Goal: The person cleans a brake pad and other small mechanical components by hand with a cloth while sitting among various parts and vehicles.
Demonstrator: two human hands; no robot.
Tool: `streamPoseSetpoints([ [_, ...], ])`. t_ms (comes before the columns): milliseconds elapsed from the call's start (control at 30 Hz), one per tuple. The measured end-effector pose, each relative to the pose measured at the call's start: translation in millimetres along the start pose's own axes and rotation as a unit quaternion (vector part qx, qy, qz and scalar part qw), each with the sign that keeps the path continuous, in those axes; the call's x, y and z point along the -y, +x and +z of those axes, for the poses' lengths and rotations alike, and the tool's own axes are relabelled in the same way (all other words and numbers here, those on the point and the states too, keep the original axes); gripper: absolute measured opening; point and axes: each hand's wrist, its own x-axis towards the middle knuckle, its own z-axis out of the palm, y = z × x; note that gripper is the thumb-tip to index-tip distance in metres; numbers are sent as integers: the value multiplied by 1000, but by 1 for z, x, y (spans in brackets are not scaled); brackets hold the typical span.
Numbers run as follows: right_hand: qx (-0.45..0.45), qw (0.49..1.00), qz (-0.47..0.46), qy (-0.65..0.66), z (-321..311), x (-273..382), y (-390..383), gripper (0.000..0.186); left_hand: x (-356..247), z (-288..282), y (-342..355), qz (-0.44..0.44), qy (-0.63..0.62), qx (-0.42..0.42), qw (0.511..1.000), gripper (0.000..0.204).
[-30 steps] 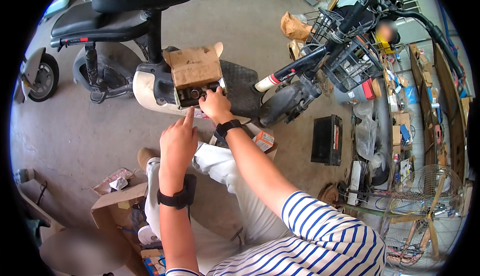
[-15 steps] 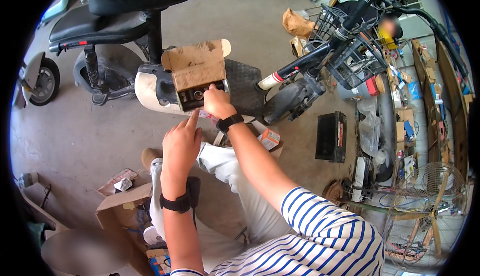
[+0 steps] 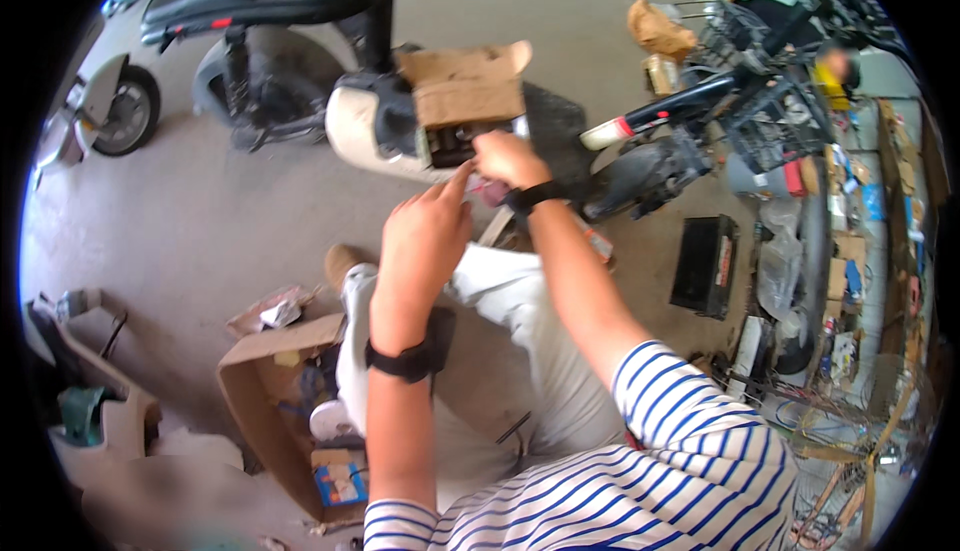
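An open cardboard box (image 3: pixel 470 99) with its lid flap raised rests on the footboard of an electric scooter (image 3: pixel 360 126). Dark metal parts (image 3: pixel 450 141) lie inside it. My right hand (image 3: pixel 510 161) is at the box's right front, its fingers curled down at the opening; what they grip is hidden. Below that palm shows a small pinkish-red thing (image 3: pixel 490 191), too blurred to name. Just in front of the box is my left hand (image 3: pixel 425 241), its index finger stretched toward the right hand's fingertips, with nothing seen in it.
A larger open carton (image 3: pixel 265 421) with mixed items stands by my left leg. On the floor at right is a black battery-like block (image 3: pixel 705 266). Parts-laden shelving (image 3: pixel 880 211) runs along the right, near a fan cage (image 3: pixel 860 461). Another person (image 3: pixel 832 71) is at the far right.
The view has shifted, so the scooter and box now appear farther right and higher. My left hand has come closer to my right hand, which stays at the box.
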Motion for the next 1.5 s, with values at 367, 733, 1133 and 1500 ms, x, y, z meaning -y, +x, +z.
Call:
streamPoseSetpoints([
  [367, 18, 993, 34, 110, -10, -7, 1, 19, 20, 9, -9, 36, 131, -24, 990, 39],
  [733, -11, 874, 54, 482, -36, -34, 2, 21, 21, 15, -10, 31, 168, -12, 985, 38],
  [1133, 75, 671, -64, 734, -67, -1, -22, 31, 17, 17, -4, 24, 181, -63, 981, 38],
  [1500, 101, 740, -215, 629, -41, 92, -46, 41, 35, -8, -3, -202, 93, -190, 956, 23],
])
